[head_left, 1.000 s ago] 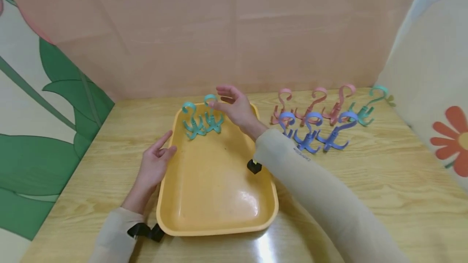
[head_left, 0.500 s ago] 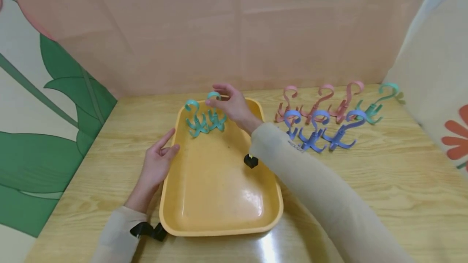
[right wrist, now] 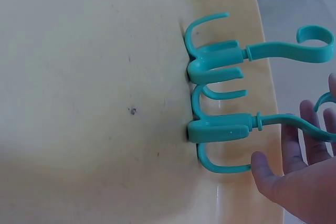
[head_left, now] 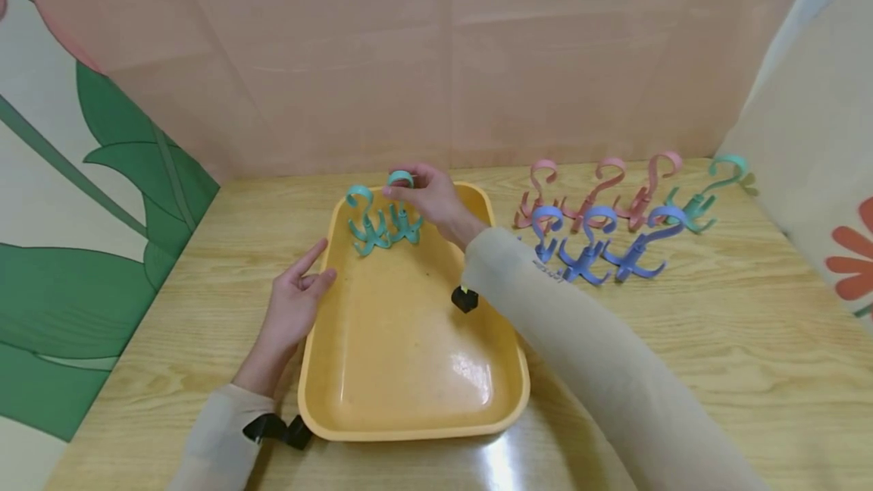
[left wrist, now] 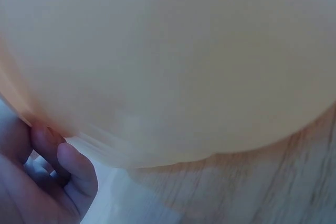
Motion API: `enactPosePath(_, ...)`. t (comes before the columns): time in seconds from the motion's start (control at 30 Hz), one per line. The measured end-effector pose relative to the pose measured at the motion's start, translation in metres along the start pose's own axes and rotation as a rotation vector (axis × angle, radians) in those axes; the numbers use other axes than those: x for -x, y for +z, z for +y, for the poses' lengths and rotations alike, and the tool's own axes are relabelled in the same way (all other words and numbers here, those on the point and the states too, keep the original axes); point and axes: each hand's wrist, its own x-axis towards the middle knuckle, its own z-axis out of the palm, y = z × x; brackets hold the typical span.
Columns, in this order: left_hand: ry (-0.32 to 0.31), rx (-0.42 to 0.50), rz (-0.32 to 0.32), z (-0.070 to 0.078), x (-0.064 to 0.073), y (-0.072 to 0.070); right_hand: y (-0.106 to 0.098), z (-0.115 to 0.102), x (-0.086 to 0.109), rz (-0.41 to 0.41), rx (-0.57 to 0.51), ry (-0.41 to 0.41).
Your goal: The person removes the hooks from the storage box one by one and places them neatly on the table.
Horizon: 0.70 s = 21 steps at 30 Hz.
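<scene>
Two teal four-prong hook hangers stand side by side at the far end of the yellow tray (head_left: 409,301). My right hand (head_left: 439,203) is at the nearer-right hook hanger (right wrist: 226,127), fingers curled behind its curved hook and thumb in front. In the right wrist view the stem passes in front of these fingers, and the thumb tip is by a prong. To its left is the other teal hook hanger (head_left: 369,229), untouched. My left hand (head_left: 293,301) holds the tray's left rim, index finger stretched along it. The left wrist view shows curled fingers (left wrist: 76,166) at the tray's edge.
On the wooden table (head_left: 648,362), right of the tray, stand several more hook hangers: pink ones (head_left: 586,207) at the back, blue ones (head_left: 583,256) in front and a teal one (head_left: 697,207) at the far right. A pinkish wall (head_left: 341,59) rises behind.
My right hand has moved slightly left, its fingers closing in round the hook of the right-hand teal hanger. The view has shifted a little; my left hand keeps its place on the tray.
</scene>
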Motion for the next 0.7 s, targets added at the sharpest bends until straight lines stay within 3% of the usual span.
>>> enactPosePath(0.33, -0.002, 0.014, -0.007, 0.0000, -0.0002, 0.0002, 0.0002, 0.0013, 0.0004, -0.009, -0.002, 0.001)
enactPosePath(0.7, -0.030, 0.045, -0.025, 0.0017, 0.0004, 0.0006, -0.0013, 0.0005, 0.0034, -0.022, 0.075, -0.030)
